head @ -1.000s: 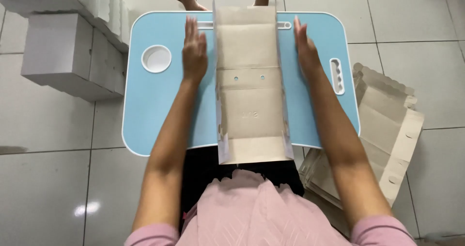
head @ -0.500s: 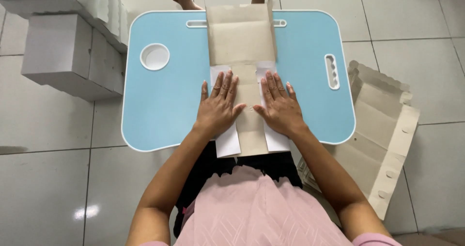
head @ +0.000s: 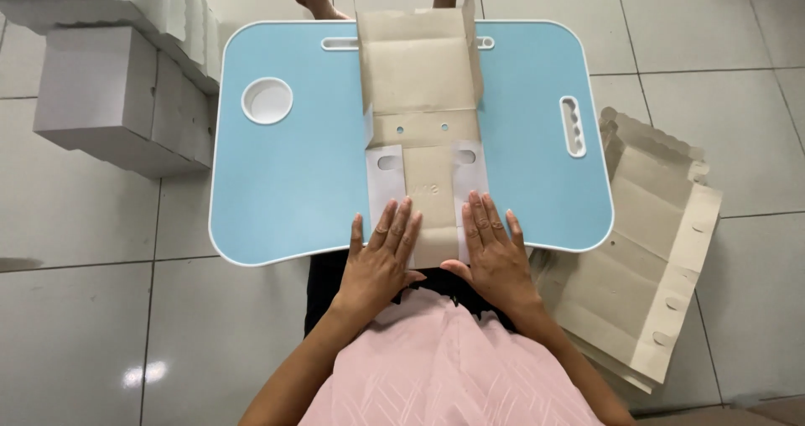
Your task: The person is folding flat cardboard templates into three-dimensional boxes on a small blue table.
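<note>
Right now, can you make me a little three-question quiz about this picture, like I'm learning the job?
1. True or false: both hands press flat on the near end of the cardboard box blank on the blue lap table.
2. Which hand lies closer to the round cup recess? A) left hand B) right hand
3. Fill in: a stack of flat cardboard blanks lies on the tiled floor to the person's ____ side.

Key:
1. True; the fingers of both are spread flat and grip nothing.
2. A
3. right
</note>
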